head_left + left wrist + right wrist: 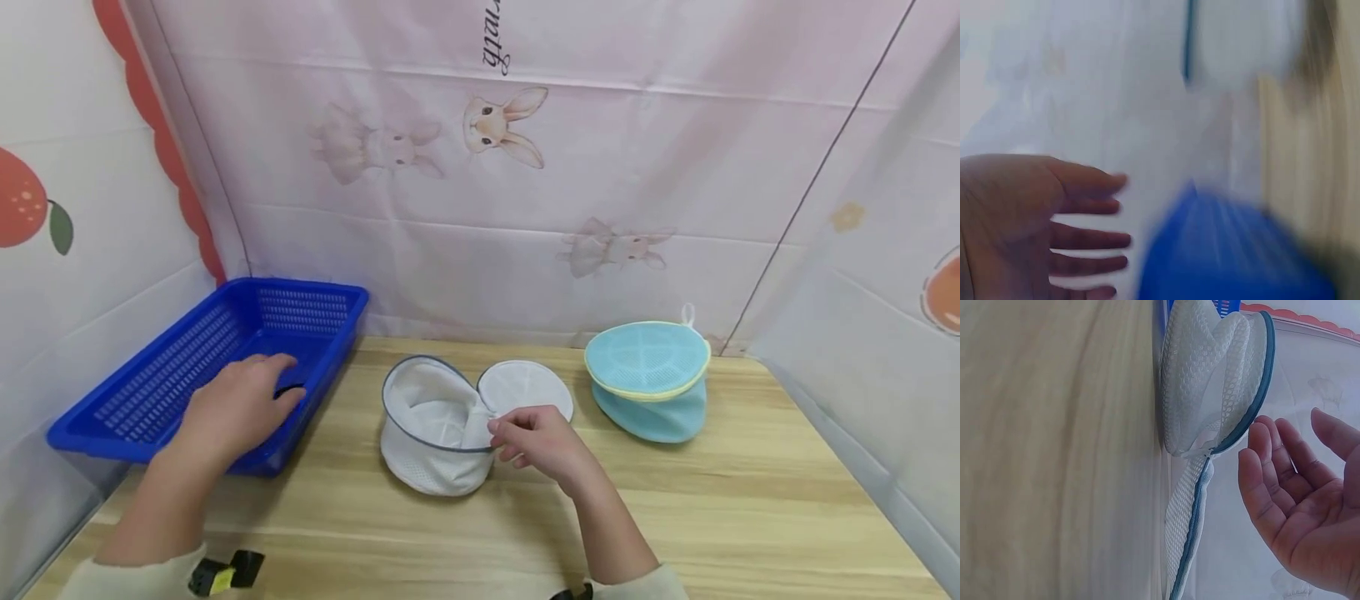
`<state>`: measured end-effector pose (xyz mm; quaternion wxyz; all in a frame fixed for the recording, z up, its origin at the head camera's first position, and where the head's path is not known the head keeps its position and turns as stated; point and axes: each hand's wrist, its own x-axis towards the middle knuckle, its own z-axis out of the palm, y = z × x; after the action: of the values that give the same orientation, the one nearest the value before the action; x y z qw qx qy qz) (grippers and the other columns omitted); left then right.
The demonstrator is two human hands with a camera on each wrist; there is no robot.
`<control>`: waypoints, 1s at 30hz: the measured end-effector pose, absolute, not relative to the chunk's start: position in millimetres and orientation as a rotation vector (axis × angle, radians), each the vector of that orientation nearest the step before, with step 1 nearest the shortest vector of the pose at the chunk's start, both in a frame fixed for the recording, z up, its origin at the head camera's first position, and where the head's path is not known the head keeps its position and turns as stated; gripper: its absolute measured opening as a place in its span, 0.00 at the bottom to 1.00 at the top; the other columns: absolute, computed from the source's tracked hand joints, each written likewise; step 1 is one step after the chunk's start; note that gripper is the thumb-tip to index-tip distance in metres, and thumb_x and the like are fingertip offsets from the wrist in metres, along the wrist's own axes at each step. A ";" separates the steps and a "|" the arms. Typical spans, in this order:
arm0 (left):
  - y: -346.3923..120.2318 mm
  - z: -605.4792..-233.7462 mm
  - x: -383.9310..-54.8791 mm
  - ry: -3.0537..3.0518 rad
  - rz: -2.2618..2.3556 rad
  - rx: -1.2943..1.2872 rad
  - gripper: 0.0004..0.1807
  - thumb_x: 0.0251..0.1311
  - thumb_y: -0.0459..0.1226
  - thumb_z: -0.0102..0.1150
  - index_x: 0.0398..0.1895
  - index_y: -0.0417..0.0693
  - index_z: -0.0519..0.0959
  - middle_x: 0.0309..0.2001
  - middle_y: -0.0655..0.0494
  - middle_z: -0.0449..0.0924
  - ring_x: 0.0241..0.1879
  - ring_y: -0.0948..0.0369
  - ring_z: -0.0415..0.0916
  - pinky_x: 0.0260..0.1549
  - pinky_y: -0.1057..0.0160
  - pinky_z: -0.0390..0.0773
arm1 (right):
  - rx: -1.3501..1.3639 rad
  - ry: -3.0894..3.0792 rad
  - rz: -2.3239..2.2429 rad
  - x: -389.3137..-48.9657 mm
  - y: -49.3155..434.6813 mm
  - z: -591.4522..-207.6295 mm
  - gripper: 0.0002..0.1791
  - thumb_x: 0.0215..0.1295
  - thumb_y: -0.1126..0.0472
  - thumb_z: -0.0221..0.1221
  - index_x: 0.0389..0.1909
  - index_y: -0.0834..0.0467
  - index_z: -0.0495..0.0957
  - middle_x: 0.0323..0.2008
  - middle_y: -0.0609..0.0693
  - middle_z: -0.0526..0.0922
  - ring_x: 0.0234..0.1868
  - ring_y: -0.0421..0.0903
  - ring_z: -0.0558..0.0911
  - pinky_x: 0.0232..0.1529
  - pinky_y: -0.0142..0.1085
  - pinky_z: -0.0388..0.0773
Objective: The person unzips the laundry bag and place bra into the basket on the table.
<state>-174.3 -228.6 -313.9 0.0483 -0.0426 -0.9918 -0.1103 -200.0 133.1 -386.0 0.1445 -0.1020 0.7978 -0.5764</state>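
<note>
A white mesh laundry bag with a dark blue zipper edge stands on the table, its round lid folded back to the right. My right hand is at the bag's rim by the lid's hinge. In the right wrist view the fingers are relaxed and slightly bent, fingertips right beside the bag's zipper edge, with nothing between them. Over the blue basket hovers my left hand. Its fingers extend apart with nothing in them in the left wrist view. A small black thing shows by its thumb, mostly hidden.
A light blue mesh laundry bag with yellow trim, its lid on top, stands at the back right of the wooden table. Behind the table hangs a pink cloth with rabbit prints. White printed sheets flank both sides.
</note>
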 end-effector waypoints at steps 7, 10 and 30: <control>-132.7 -330.8 -154.9 -2.710 -0.290 -0.650 0.24 0.54 0.43 0.71 0.55 0.49 0.80 0.52 0.49 0.80 0.53 0.50 0.76 0.50 0.46 0.78 | -0.313 2.311 -1.652 -199.6 132.8 -382.7 0.19 0.66 0.52 0.61 0.42 0.66 0.83 0.36 0.56 0.87 0.31 0.46 0.83 0.35 0.38 0.83; -99.8 -356.7 -156.3 -2.709 -0.211 -0.816 0.25 0.49 0.44 0.74 0.52 0.51 0.81 0.48 0.54 0.80 0.49 0.54 0.77 0.45 0.53 0.80 | -0.316 2.323 -1.666 -198.8 135.5 -381.2 0.19 0.66 0.52 0.61 0.43 0.66 0.83 0.36 0.57 0.86 0.32 0.47 0.84 0.35 0.39 0.83; -87.7 -419.1 -235.7 -3.077 -0.184 -0.548 0.11 0.57 0.35 0.62 0.44 0.49 0.78 0.37 0.48 0.77 0.41 0.47 0.75 0.35 0.43 0.77 | -0.240 2.303 -1.777 -200.8 148.1 -378.5 0.16 0.66 0.55 0.61 0.41 0.65 0.83 0.41 0.60 0.85 0.34 0.46 0.83 0.38 0.39 0.84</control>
<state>-235.7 -87.7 -419.1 0.0055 -0.1752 -0.9828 -0.0587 -200.8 148.1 -378.5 0.1111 -0.0817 0.7842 -0.6050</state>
